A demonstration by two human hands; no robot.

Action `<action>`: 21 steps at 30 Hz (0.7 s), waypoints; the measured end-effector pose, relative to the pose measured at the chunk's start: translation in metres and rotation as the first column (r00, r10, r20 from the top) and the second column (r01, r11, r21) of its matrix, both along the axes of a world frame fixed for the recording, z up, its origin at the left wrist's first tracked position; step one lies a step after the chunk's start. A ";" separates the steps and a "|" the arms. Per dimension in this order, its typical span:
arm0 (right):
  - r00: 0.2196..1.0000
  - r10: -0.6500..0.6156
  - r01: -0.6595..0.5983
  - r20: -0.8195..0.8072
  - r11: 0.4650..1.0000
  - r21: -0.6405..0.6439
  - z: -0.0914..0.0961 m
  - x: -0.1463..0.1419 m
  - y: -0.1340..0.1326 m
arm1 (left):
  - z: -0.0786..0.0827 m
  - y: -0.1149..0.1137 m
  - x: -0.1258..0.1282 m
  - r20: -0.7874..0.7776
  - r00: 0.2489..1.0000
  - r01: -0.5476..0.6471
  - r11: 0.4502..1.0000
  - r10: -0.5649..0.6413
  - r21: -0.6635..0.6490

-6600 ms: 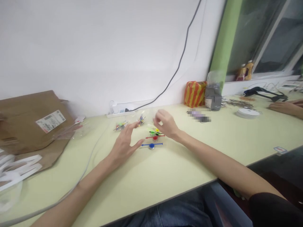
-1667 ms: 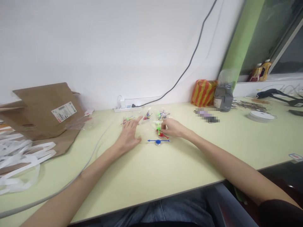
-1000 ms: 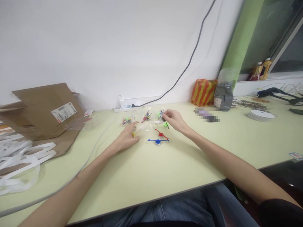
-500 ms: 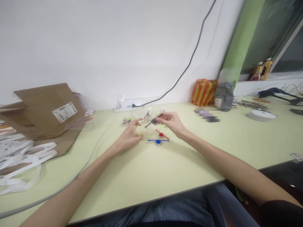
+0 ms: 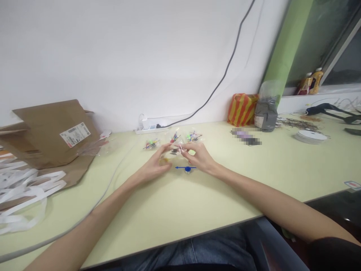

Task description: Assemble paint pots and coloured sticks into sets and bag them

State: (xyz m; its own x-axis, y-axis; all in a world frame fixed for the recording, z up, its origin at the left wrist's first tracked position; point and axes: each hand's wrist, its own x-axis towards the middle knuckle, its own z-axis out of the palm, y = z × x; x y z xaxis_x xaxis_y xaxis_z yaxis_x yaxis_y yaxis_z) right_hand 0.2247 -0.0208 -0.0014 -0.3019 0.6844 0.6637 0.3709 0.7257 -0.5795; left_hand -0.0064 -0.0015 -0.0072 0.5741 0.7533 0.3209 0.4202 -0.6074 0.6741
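Note:
My left hand [image 5: 153,167] and my right hand [image 5: 199,158] meet fingertip to fingertip just above the pale green table [image 5: 197,203]. Between the fingertips they pinch a small black plastic piece [image 5: 174,150] with a thin stick. A small yellow piece [image 5: 165,160] sits by my left thumb. Just below my right fingers, a blue disc on a blue stick [image 5: 186,168] lies flat on the table. Behind the hands lie three small clear bags of coloured pieces [image 5: 152,143], [image 5: 175,137], [image 5: 194,135].
A white power strip [image 5: 149,128] with a dark cable lies against the wall. Brown cardboard [image 5: 53,131] and white paper strips [image 5: 25,188] lie at the left. At the back right are a striped bag [image 5: 241,109], a grey pouch [image 5: 265,113] and a white reel [image 5: 310,135]. A grey cable [image 5: 113,177] crosses the table.
My right hand carried the black piece from the bags toward my left hand, and both hands now close on it. The red piece is now hidden behind my right hand.

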 end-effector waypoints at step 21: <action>0.926 -0.335 0.304 0.176 0.935 0.181 0.012 0.031 0.020 | 0.003 0.011 0.000 0.167 0.959 -0.246 0.964 0.227 0.099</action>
State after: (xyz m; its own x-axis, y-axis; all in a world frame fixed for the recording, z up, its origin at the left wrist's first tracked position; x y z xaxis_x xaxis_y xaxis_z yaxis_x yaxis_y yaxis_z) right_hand 0.2559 -0.0004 0.0103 -0.2210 0.6652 0.7132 0.6946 0.6207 -0.3637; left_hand -0.0066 0.0091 -0.0040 0.3214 0.8130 0.4856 0.4589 -0.5822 0.6711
